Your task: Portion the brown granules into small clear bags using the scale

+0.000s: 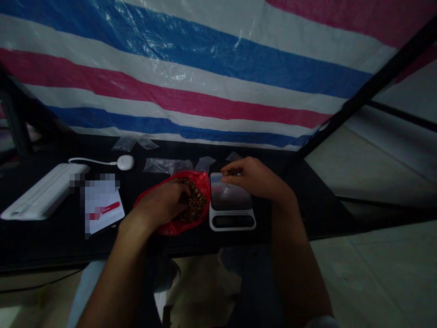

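Note:
A red plastic bag point(204, 181) stands open on the black table, full of small brown-gold pieces point(196, 200) whose kind is too dim to tell. My left hand point(163, 202) reaches into it from the left, fingers curled down into the heap and fingertips hidden. Just right of the bag is a small white digital scale point(213, 222) with a shiny metal plate point(230, 197); its display looks dark. Over the far part of the plate, my right hand point(254, 177) pinches a few of the brown pieces between thumb and fingers.
Clear plastic bags point(167, 166) lie along the back of the table. Leftward are a phone point(105, 214) with a lit, partly blurred screen, a long white device point(44, 193) and a round white piece point(125, 162) on a cable. A striped tarpaulin point(191, 105) hangs behind.

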The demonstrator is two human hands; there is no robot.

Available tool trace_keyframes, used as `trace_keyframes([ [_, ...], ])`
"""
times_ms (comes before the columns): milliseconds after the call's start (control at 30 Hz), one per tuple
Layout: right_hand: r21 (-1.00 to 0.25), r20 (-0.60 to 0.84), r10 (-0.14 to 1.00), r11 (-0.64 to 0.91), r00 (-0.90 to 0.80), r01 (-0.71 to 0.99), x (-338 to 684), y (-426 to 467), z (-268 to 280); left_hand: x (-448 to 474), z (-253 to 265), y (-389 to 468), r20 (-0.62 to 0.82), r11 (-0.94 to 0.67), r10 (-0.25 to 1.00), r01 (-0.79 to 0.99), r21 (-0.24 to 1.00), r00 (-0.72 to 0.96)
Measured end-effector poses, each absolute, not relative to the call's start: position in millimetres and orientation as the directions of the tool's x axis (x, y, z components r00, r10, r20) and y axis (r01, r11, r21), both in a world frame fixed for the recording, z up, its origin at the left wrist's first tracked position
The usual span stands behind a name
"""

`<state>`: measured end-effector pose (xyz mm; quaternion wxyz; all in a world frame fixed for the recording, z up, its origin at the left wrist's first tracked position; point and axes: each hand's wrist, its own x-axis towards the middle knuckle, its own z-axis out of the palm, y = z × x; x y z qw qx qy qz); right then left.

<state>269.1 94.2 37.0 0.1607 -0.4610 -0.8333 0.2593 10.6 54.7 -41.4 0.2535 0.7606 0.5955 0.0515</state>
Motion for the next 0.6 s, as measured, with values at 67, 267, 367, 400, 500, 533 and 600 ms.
trace_keyframes([
  [67,-0.569,0.001,0.854,0.428,-0.520,0.702,271.2,93.4,37.6,10.6,-42.0,55.6,-0.215,-0.174,0.932,0.878,0.445,0.293],
  [267,-0.572,-0.029,0.861,0.402,-0.507,0.715,273.4,96.0,33.0,10.4,-38.4,56.4,-0.233,-0.175,0.925,0.882,0.437,0.299],
  [367,-0.570,-0.026,0.868,0.395,-0.496,0.720,274.6,97.0,31.4,11.0,-38.0,55.9,-0.229,-0.179,0.925,0.879,0.442,0.303],
  [400,-0.570,-0.020,0.868,0.398,-0.496,0.719,274.8,97.0,31.1,11.1,-38.3,55.8,-0.225,-0.183,0.924,0.875,0.448,0.308],
  [500,-0.561,-0.006,0.860,0.420,-0.510,0.713,274.8,96.7,30.3,11.1,-39.7,55.5,-0.221,-0.185,0.926,0.877,0.443,0.306],
  [533,-0.560,-0.003,0.856,0.426,-0.516,0.711,274.7,96.6,29.9,11.1,-40.2,55.6,-0.219,-0.187,0.927,0.879,0.438,0.306],
  [600,-0.562,-0.001,0.854,0.430,-0.520,0.707,274.6,96.6,29.0,11.0,-40.8,55.8,-0.217,-0.190,0.926,0.879,0.437,0.308],
])
